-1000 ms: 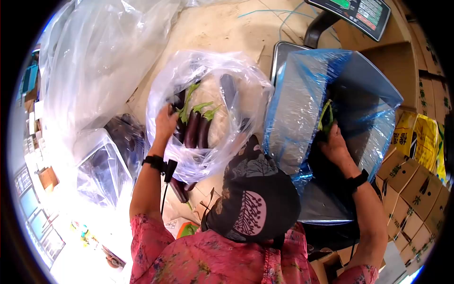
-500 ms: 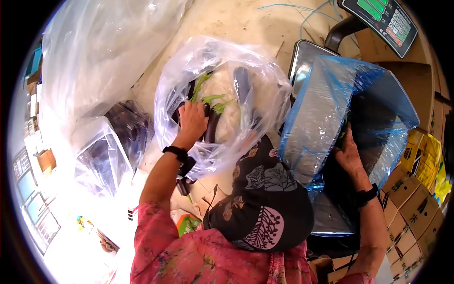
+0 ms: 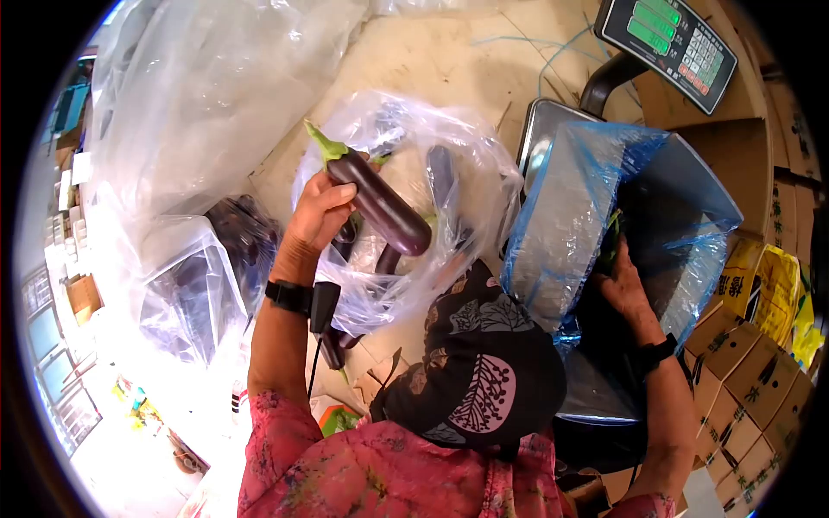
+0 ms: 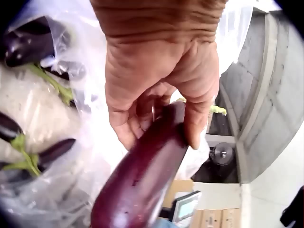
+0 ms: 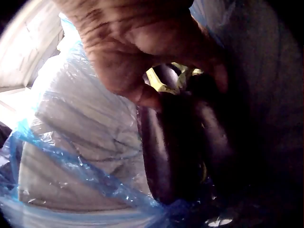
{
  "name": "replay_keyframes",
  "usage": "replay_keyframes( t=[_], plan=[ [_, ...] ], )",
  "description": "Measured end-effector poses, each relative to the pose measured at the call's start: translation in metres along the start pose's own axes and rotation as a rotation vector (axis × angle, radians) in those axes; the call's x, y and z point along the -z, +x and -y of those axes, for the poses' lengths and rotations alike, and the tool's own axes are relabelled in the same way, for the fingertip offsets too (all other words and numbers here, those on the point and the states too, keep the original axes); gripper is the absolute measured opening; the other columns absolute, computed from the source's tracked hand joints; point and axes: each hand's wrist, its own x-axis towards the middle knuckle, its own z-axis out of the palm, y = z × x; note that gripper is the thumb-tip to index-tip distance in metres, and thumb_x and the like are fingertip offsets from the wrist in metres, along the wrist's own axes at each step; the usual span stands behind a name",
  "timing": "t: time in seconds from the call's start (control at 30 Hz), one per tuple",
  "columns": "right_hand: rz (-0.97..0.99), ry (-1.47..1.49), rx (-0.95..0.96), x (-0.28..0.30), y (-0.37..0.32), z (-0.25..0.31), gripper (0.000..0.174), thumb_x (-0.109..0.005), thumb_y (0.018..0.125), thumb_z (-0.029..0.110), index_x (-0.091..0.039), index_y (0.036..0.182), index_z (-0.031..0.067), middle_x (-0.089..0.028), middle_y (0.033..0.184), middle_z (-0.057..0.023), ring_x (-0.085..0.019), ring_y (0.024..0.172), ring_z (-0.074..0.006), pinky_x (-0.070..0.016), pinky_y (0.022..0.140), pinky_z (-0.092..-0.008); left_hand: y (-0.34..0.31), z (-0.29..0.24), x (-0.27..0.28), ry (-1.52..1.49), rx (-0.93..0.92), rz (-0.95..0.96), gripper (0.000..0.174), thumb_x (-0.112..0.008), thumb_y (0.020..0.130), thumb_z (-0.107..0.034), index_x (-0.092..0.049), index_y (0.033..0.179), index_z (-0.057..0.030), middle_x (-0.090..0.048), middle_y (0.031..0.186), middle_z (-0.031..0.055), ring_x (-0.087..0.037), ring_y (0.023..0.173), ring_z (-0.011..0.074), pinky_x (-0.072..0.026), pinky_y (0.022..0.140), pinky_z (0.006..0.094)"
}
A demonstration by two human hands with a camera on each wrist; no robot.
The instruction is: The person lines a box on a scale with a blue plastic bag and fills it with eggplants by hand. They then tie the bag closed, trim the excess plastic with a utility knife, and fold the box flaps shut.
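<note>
Reading the feeds from my remote post, I record the left hand (image 3: 318, 216) raised over a clear plastic bag (image 3: 363, 306), its grip pinching one eggplant (image 3: 384, 207) near the green stem end, thumb on one side and fingers on the other. The body of this eggplant slants away from the grip, over the bag's opening. Below the grip, inside the same bag, I note further eggplants (image 4: 57, 152).

The right hand (image 3: 630, 289) is inside a blue plastic bag (image 3: 561, 198). Its thumb and fingers bend about the stem ends of two dark eggplants (image 5: 171, 156), which hang or stand below that grip; shadow prevents me from telling which, or how firmly they are held. Beyond this grip stands a scale display (image 3: 665, 43), lit green; I cannot read its figures reliably.

On progress, I judge the work to be partly done. Both bags contain eggplants, and the one in the left grip rests in neither. Loose eggplants (image 3: 332, 350) lie nearer the person than the left grip, outside the clear bag, so some appear unsorted. A final count for the blue bag cannot be certified: its depth is too dark. No damage to the held eggplant is apparent to me.
</note>
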Motion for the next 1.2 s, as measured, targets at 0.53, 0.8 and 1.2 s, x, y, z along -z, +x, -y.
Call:
replay_keyframes(
  t=[0.53,0.8,1.2],
  plan=[
    [-0.005,0.034,0.048,-0.003,0.001,-0.011,0.101,-0.073,0.077,0.023,-0.011,0.153,0.0004,-0.043,0.141,-0.0309,-0.045,0.129,-0.0442,-0.038,0.109,-0.0428,-0.027,-0.038,-0.1,-0.622,-0.097,0.055,0.063,-0.05,0.098,-0.048,-0.04,0.141,-0.002,-0.054,0.131,0.0189,-0.055,0.119,0.0326,-0.0445,0.105,0.0493],
    [-0.021,-0.005,0.052,0.0,0.002,-0.008,0.101,-0.074,0.076,0.024,-0.011,0.153,0.0011,-0.049,0.137,-0.0309,-0.048,0.128,-0.044,-0.04,0.107,-0.043,-0.042,-0.037,-0.102,-0.554,-0.148,0.094,0.062,-0.056,0.097,-0.034,-0.035,0.146,-0.0023,-0.048,0.141,0.0232,-0.047,0.13,0.0376,-0.0352,0.113,0.0528],
    [-0.042,-0.129,0.197,-0.003,0.047,-0.065,0.092,-0.073,0.078,0.024,-0.019,0.151,0.0079,-0.066,0.111,-0.0278,-0.062,0.109,-0.0445,-0.0501,0.091,-0.047,-0.143,0.008,-0.058,0.231,-0.14,-0.262,0.072,-0.076,0.081,-0.023,-0.04,0.139,-0.0025,-0.059,0.111,0.0113,-0.059,0.105,0.0223,-0.0493,0.091,0.0353]
  ],
)
